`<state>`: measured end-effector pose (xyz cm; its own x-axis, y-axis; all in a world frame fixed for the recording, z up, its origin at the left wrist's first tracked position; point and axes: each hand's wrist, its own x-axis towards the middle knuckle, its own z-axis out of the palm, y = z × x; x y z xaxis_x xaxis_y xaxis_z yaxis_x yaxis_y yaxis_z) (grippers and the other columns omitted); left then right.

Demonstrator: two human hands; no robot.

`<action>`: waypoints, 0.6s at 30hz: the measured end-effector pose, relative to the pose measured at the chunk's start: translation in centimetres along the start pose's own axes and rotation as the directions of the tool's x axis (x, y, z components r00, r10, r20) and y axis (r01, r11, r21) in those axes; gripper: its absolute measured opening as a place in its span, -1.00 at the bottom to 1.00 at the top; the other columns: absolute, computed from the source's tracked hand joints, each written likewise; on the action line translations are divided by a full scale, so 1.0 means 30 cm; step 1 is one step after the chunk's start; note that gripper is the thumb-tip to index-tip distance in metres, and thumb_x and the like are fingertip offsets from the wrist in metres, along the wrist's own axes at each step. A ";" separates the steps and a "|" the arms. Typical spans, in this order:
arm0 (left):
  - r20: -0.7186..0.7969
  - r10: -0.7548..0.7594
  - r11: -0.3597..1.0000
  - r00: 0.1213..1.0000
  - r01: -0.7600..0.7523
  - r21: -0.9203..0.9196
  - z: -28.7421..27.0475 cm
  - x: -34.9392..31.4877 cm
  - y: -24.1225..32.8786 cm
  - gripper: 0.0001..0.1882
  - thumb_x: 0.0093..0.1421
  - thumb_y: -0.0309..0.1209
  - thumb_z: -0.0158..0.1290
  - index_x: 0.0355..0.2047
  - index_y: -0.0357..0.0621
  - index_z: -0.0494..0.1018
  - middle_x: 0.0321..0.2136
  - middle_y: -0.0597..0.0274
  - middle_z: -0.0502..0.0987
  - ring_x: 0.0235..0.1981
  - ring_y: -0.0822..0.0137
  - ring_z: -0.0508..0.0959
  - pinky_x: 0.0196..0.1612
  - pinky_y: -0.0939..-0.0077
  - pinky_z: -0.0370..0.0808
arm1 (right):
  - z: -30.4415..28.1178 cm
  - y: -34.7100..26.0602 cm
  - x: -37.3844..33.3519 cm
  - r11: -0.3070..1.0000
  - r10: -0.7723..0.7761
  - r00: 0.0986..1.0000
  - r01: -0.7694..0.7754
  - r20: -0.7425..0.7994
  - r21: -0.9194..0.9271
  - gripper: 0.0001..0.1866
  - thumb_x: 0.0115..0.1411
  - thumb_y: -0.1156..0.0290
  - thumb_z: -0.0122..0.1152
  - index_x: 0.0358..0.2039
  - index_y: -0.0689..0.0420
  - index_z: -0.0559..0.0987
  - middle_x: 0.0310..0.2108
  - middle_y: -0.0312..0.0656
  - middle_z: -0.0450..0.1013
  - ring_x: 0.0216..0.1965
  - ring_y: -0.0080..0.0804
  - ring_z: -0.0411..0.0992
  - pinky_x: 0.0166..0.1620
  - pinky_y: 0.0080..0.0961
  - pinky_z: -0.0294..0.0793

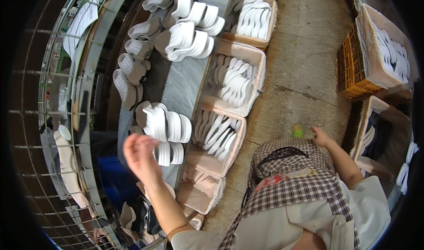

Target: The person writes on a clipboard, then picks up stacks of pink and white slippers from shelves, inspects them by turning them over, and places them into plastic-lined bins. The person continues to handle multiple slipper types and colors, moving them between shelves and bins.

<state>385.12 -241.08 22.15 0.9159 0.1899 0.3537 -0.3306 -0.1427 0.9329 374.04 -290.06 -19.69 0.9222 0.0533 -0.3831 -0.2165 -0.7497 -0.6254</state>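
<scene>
The bare left hand (pixel 143 155), fingers looking parted though blurred, is hovering beside the stacked white, rounded shoes (pixel 165 124), which are standing near the grey marbled worktop's (pixel 182 84) edge; a careless sweep could be tipping them into the pink-lined basket (pixel 207 158). The right hand (pixel 321 137) is hanging well apart, its grip unclear.

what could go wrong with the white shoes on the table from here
The left hand, blurred beside the near white shoes, might knock them over; whether it touches them is unclear.
Those shoes also lie close to the edge of the grey table, so a nudge could drop some into the lined crate alongside.
</scene>
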 end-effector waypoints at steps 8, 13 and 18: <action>-0.273 -0.258 0.961 0.927 0.275 0.026 -0.388 0.592 -0.319 -0.49 0.21 -0.27 0.02 0.12 -0.06 0.14 -0.03 0.12 0.38 -0.11 0.15 0.49 -0.10 0.29 0.39 | -0.194 0.135 0.200 0.915 0.396 0.906 -0.376 0.153 -0.145 -0.64 0.06 0.37 0.10 -0.13 0.24 0.52 -0.15 0.08 0.47 -0.10 -0.05 0.44 -0.04 -0.29 0.41; -0.301 -0.823 0.568 0.482 0.713 -0.411 -0.555 0.936 -0.771 -0.37 0.22 -0.17 0.02 0.21 -0.07 0.05 0.10 -0.06 0.23 0.02 -0.04 0.38 0.03 0.11 0.39 | -0.163 0.152 0.197 0.765 0.634 0.773 -0.631 0.024 0.128 -0.64 0.07 0.45 0.08 -0.10 0.29 0.47 -0.13 0.10 0.44 -0.11 -0.06 0.45 -0.05 -0.29 0.42; -0.252 -0.831 0.553 0.496 0.693 -0.462 -0.562 1.042 -1.016 -0.32 0.25 -0.07 -0.10 0.19 -0.27 0.01 0.12 -0.16 0.17 0.09 -0.16 0.26 0.16 -0.07 0.22 | -0.045 -0.017 0.178 0.749 0.660 0.736 -0.661 0.152 -0.046 -0.65 0.08 0.44 0.11 -0.10 0.27 0.48 -0.12 0.08 0.45 -0.06 -0.08 0.42 -0.01 -0.29 0.40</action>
<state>420.00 -214.42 5.91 0.6713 0.4577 -0.5830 0.3464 0.5017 0.7927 379.51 -290.28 -20.50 0.4873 -0.3549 -0.7979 -0.7573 -0.6267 -0.1838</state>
